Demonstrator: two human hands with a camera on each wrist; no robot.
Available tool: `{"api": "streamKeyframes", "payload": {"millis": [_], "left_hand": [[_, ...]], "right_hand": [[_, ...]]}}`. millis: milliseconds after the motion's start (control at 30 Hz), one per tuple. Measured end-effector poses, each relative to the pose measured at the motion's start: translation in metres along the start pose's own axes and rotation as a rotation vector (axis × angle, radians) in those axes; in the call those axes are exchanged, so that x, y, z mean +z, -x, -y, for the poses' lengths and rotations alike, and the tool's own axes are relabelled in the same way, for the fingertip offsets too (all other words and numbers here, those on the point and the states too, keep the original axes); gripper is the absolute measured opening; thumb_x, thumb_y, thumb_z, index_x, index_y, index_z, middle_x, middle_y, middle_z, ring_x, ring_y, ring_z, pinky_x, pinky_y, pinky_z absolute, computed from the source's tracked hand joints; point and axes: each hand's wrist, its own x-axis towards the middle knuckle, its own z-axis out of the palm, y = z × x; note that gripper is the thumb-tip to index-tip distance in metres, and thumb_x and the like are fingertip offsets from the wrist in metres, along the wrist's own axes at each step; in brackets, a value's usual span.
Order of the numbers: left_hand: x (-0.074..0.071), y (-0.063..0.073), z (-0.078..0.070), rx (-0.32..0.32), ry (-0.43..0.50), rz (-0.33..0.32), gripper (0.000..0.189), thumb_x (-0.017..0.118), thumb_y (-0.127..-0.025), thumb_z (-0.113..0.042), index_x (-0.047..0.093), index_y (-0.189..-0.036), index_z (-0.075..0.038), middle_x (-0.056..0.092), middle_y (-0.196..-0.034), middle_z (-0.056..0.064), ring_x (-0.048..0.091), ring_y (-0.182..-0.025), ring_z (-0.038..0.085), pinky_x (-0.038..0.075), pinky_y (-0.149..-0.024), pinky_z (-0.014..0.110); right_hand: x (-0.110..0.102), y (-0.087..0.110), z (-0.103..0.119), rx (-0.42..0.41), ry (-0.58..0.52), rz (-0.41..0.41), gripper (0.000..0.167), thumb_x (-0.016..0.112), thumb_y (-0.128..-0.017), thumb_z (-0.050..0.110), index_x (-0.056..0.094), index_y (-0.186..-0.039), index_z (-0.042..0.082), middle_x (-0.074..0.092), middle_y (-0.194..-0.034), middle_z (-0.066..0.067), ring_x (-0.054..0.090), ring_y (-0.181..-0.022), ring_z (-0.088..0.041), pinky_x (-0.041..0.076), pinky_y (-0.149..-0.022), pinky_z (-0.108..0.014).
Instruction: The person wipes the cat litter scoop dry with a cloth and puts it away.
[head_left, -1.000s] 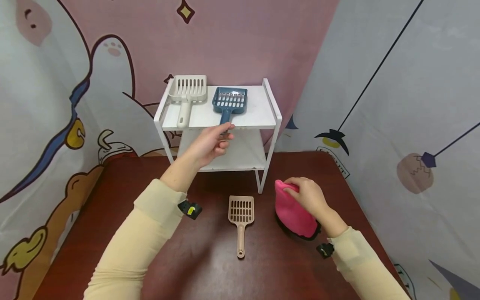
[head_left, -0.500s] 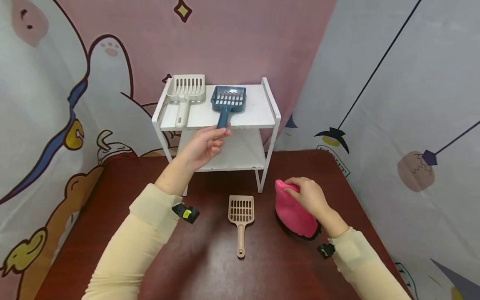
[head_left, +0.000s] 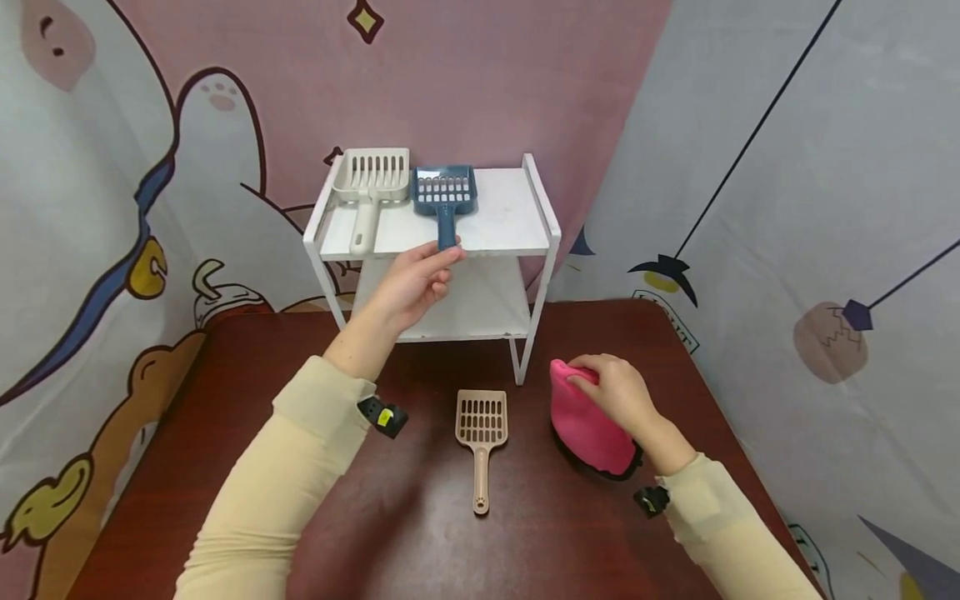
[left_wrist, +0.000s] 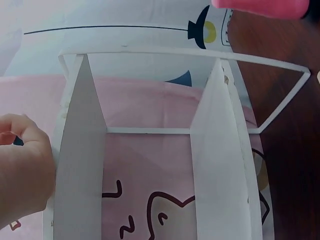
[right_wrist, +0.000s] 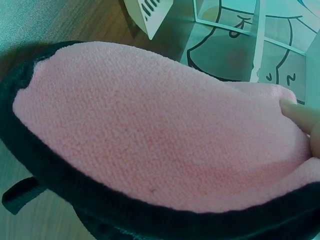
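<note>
My left hand (head_left: 412, 285) pinches the handle end of a blue litter scoop (head_left: 446, 190) at the front edge of the white shelf's top board. Close to its left lies a white litter scoop (head_left: 366, 221), handle toward me. In the left wrist view, the left hand (left_wrist: 25, 170) shows beside the top board, most of the blue scoop hidden. My right hand (head_left: 618, 393) pinches the upper tip of a pink fabric item (head_left: 588, 429) with black trim, its lower part over the tabletop. The right wrist view shows its fuzzy pink face (right_wrist: 150, 125). Between my arms lies a beige litter scoop (head_left: 482, 433).
A two-tier white shelf (head_left: 517, 212) stands at the back of the dark red-brown table (head_left: 420, 533), with raised side rails. Behind and beside it hang printed cloth walls (head_left: 487, 75).
The blue scoop has shifted left and slightly back on the top board, turning straighter, with its head now beside the white scoop. The right hand and pink item have not visibly moved.
</note>
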Motion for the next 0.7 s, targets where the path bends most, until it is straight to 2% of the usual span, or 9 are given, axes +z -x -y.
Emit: {"api": "streamKeyframes", "payload": {"millis": [233, 300, 500, 700], "left_hand": [[0.0009, -0.0033, 0.0005, -0.035, -0.132, -0.046, 0.039, 0.049, -0.098, -0.023, 0.051, -0.125, 0.004, 0.061, -0.072, -0.008, 0.038, -0.048, -0.001, 0.033, -0.045, 0.010], [0.0014, -0.0039, 0.0001, -0.048, -0.160, -0.058, 0.037, 0.048, -0.098, -0.027, 0.054, -0.120, 0.003, 0.061, -0.071, -0.009, 0.039, -0.048, -0.001, 0.033, -0.045, 0.010], [0.0028, -0.0051, -0.0017, -0.063, -0.138, -0.120, 0.029, 0.045, -0.099, -0.032, 0.057, -0.094, -0.006, 0.059, -0.065, -0.009, 0.038, -0.049, 0.002, 0.031, -0.045, 0.012], [0.0030, -0.0063, -0.0034, -0.079, -0.117, -0.133, 0.029, 0.046, -0.098, -0.033, 0.058, -0.092, -0.007, 0.059, -0.067, -0.007, 0.039, -0.050, 0.002, 0.032, -0.045, 0.012]], "right_hand": [[-0.0007, 0.0010, -0.0005, 0.015, 0.001, -0.001, 0.026, 0.072, -0.081, 0.021, 0.070, -0.104, 0.009, 0.069, -0.095, -0.013, 0.060, -0.079, -0.024, 0.050, -0.065, -0.037], [-0.0005, 0.0012, -0.0006, 0.017, 0.000, 0.001, 0.026, 0.072, -0.082, 0.021, 0.070, -0.104, 0.009, 0.069, -0.095, -0.013, 0.060, -0.080, -0.024, 0.050, -0.066, -0.037], [-0.0003, 0.0024, -0.0012, 0.026, 0.004, 0.012, 0.026, 0.073, -0.081, 0.020, 0.070, -0.105, 0.009, 0.069, -0.096, -0.013, 0.059, -0.080, -0.024, 0.050, -0.065, -0.036], [-0.0017, 0.0024, -0.0024, 0.024, 0.006, 0.002, 0.026, 0.073, -0.081, 0.020, 0.070, -0.104, 0.009, 0.069, -0.095, -0.013, 0.059, -0.079, -0.024, 0.049, -0.064, -0.035]]}}
